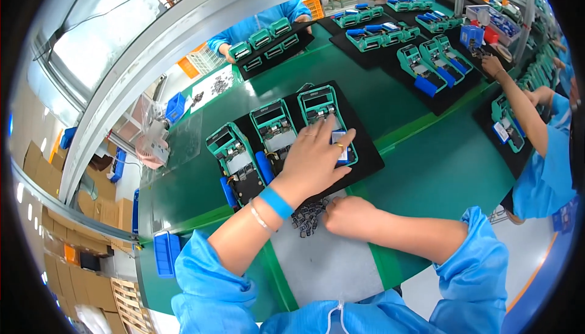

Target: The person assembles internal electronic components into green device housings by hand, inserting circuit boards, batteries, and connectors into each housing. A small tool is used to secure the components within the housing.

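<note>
Fixture (323, 114), teal, rightmost of three on black mat (368, 160) at mid-belt; L hand (314, 160) lies flat over its lower half, fingers spread, nothing clasped. Two sister fixtures (274, 128) (234, 157) just beside, to left. R hand (350, 217) curled into loose fist at edge of pile of small dark parts (306, 217) on grey pad (329, 267), near mat's front edge; can't tell if it pinches one. Green conveyor belt (439, 169) under all. Co-workers in blue sleeves w/ more fixture mats beyond and at right (542, 151).

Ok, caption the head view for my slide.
Left hand presses a green fixture on a black tray; right hand picks small dark parts.
</note>
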Motion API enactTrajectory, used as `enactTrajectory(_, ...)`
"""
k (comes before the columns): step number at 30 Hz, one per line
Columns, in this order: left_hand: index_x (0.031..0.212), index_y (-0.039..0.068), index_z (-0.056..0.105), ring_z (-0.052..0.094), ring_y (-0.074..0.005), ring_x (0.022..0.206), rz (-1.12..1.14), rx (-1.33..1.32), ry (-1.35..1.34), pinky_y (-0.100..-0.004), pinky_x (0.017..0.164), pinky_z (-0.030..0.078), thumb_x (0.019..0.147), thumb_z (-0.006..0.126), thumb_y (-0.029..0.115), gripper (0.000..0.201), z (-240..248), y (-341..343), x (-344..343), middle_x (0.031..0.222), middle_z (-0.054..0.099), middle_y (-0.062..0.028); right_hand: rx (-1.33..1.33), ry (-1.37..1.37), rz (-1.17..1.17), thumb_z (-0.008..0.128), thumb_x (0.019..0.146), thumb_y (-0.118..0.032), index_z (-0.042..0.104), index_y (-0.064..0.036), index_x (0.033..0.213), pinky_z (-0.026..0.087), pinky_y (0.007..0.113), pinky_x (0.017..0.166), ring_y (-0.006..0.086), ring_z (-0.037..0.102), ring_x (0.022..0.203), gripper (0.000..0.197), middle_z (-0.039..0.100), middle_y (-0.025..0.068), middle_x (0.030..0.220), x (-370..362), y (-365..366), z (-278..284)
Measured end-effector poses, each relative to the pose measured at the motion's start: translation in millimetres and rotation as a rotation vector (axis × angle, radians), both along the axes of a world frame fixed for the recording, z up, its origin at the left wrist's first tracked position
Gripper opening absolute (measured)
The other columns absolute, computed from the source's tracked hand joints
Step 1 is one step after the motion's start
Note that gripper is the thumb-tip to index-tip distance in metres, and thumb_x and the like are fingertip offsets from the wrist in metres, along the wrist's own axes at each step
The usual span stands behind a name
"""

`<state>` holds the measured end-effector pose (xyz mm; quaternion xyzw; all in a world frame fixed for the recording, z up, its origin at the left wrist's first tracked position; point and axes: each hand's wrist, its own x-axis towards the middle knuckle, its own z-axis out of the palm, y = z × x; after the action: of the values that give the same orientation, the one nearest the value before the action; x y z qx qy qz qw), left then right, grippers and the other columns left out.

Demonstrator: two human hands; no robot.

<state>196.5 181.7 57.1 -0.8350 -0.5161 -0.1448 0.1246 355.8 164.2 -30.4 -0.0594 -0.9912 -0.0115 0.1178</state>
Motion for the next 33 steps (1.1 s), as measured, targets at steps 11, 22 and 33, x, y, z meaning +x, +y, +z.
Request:
enactTrajectory(11, 0.108, 0.005, 0.058, 0.055, -0.0414, 0.120, 0.152, -0.064, -0.127, -0.0492, 0.102, 0.046, 0.075, 0.080, 0.023, 0.043, 13, -10, -12, 0.124, 0.054, -0.0188, -0.510, 0.071, -0.061, 0.062, 0.086, -0.011, 0.067, -0.0018, 0.083, 0.058, 0.040, 0.068, 0.0334, 0.069, 0.073, 0.011, 0.067, 0.0133, 0.076, 42, 47, 24)
enactTrajectory(22, 0.135, 0.007, 0.061, 0.050, -0.0317, 0.130, 0.106, -0.066, 0.152, -0.0506, 0.109, 0.037, 0.085, 0.075, 0.039, 0.062, -21, 22, 40, 0.131, 0.057, -0.0138, -1.189, 0.979, -0.400, 0.072, 0.093, -0.006, 0.075, 0.0004, 0.103, 0.055, 0.025, 0.074, 0.0105, 0.068, 0.084, 0.013, 0.075, 0.0080, 0.095, 81, 82, 13)
enactTrajectory(33, 0.142, 0.014, 0.057, 0.039, -0.0385, 0.140, 0.187, 0.031, 0.048, -0.0573, 0.115, 0.033, 0.090, 0.071, 0.034, 0.057, -58, -3, 15, 0.147, 0.051, -0.0147, -0.521, 0.891, -0.498, 0.073, 0.088, -0.001, 0.074, -0.0015, 0.098, 0.053, 0.029, 0.061, 0.0208, 0.069, 0.072, 0.011, 0.074, 0.0115, 0.093, 54, 91, 4)
